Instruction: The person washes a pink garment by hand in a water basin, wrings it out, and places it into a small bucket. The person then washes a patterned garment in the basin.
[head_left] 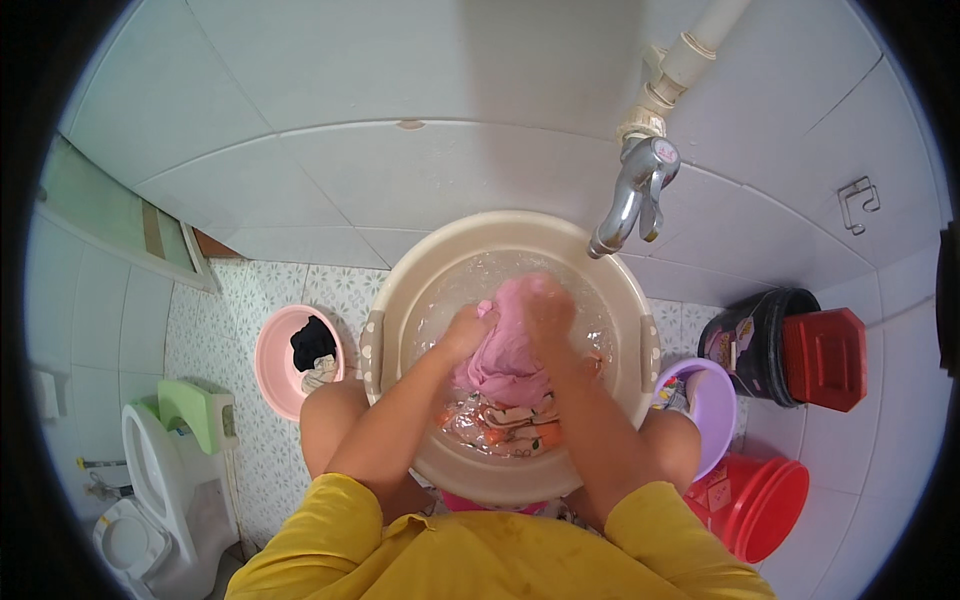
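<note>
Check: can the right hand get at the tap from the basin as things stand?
Probably yes. The right hand grips the pink cloth in the basin, and the tap hangs just above the rim with nothing between.

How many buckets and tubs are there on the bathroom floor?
5: the beige basin both hands wash in, a pink tub on the left, a purple tub, a black bucket and a red bucket on the right. Others may be hidden.

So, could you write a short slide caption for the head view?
Both hands, left hand and right hand, grip pink cloth in a beige basin.
</note>
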